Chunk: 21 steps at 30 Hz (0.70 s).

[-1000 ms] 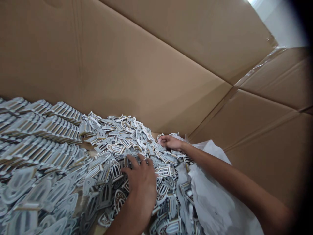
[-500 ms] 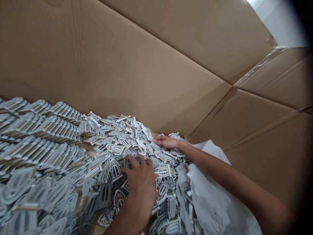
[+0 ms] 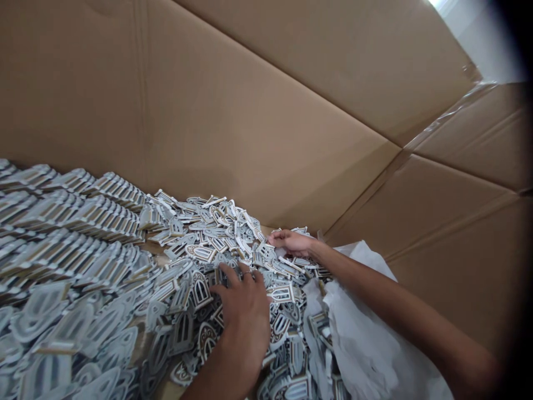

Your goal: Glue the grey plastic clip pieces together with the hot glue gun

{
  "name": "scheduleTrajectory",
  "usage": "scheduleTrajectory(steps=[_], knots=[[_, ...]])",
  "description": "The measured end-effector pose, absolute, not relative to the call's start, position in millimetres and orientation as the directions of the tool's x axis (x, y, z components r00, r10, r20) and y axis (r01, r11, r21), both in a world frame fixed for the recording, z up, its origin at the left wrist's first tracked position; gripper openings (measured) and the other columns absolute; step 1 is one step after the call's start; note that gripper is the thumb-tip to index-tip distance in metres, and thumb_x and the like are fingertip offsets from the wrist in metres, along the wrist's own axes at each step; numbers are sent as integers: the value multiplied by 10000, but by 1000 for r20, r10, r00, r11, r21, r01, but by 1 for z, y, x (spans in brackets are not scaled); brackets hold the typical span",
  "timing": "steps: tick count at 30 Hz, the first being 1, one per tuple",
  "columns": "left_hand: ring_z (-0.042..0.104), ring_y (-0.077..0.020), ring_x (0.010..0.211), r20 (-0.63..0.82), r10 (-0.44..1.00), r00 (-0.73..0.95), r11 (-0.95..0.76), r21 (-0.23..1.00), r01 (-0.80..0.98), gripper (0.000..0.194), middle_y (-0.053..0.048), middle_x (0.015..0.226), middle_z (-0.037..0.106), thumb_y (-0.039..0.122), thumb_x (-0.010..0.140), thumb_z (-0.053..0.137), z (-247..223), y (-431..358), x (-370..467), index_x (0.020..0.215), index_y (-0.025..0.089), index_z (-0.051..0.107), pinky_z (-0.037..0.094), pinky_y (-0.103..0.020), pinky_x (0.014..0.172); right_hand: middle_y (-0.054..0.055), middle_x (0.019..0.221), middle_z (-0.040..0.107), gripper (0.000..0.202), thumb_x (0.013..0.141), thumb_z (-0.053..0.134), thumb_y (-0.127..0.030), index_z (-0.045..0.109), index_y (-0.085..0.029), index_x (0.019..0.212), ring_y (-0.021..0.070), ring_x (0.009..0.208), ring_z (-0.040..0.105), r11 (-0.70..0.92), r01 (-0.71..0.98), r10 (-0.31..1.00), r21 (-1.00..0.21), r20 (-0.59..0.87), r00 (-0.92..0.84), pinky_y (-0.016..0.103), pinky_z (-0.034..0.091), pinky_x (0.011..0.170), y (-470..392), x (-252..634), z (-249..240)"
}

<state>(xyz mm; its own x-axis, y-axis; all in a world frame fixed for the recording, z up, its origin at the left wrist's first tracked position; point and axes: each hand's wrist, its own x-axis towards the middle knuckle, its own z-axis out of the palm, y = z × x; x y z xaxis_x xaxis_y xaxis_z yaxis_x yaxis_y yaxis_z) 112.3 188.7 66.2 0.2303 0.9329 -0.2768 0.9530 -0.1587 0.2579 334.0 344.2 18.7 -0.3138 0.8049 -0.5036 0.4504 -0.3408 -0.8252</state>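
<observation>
Small grey-and-white arched window pieces with brown trim (image 3: 201, 290) lie in a loose heap in the middle. My left hand (image 3: 245, 300) rests palm down on the near part of this heap, fingers spread, a ring on one finger. Farther back and to the right, my right hand (image 3: 293, 243) is at the heap's far edge. Its fingers are curled together, with something whitish just below them; what they grip is partly hidden. Crumpled white sheeting (image 3: 358, 333) lies under my right forearm.
Neat rows of the same stacked pieces (image 3: 104, 216) fill the left side, with more loose ones (image 3: 50, 344) in front. Tall brown cardboard walls (image 3: 250, 122) rise behind and at the right, meeting in a corner. Clear tape (image 3: 453, 114) runs along an upper seam.
The whole view has shifted slightly, so everything sits a little farther right. My right hand's fingers have curled a bit more, and a whitish patch now shows beneath them. My left hand stays spread on the heap.
</observation>
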Motion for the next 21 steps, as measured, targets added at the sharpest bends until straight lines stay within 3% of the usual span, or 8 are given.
scheduleTrajectory(steps=[4, 11, 13, 16, 19, 21], knots=[[290, -610, 1484, -278, 933, 229, -159, 253, 954, 557, -197, 1637, 434, 385, 990, 563, 65, 189, 112, 1521, 217, 574, 487, -765, 983, -52, 707, 519, 418, 681, 894, -440, 580, -194, 805, 66, 560, 425, -369, 384, 793, -847, -502, -346, 212, 380, 505, 339, 332, 23], [286, -606, 1489, -276, 931, 238, -169, 251, 953, 564, -204, 1642, 423, 372, 991, 559, 66, 189, 112, 1531, 209, 562, 484, -758, 993, -32, 681, 538, 167, 793, 732, -276, 606, -176, 834, 58, 516, 358, -418, 462, 726, -782, -593, -347, 198, 168, 428, 320, 320, 29], [285, -603, 1491, -282, 931, 232, -162, 248, 955, 569, -196, 1645, 421, 380, 987, 566, 66, 190, 112, 1534, 223, 559, 484, -758, 993, -44, 633, 470, 116, 821, 641, -259, 561, -185, 781, 60, 492, 294, -446, 462, 676, -766, -627, -386, 209, 132, 421, 315, 316, 36], [289, -602, 1489, -290, 929, 232, -161, 248, 955, 571, -192, 1646, 423, 380, 980, 577, 67, 190, 112, 1530, 229, 564, 485, -756, 994, -76, 580, 299, 196, 853, 559, -289, 458, -211, 704, 72, 488, 161, -507, 394, 612, -767, -642, -462, 221, 95, 424, 312, 312, 46], [289, -603, 1489, -292, 928, 232, -159, 254, 954, 570, -195, 1647, 419, 380, 980, 581, 68, 190, 112, 1528, 225, 567, 487, -748, 997, -89, 594, 236, 305, 840, 618, -336, 384, -232, 676, 75, 504, 126, -469, 324, 743, -821, -566, -358, 222, 105, 431, 315, 316, 49], [285, -610, 1488, -292, 927, 236, -160, 260, 952, 572, -205, 1646, 416, 381, 983, 579, 69, 189, 111, 1530, 216, 564, 484, -756, 994, -91, 594, 240, 344, 757, 687, -297, 366, -235, 648, 68, 504, 137, -393, 327, 849, -860, -475, -230, 227, 121, 436, 319, 322, 46]])
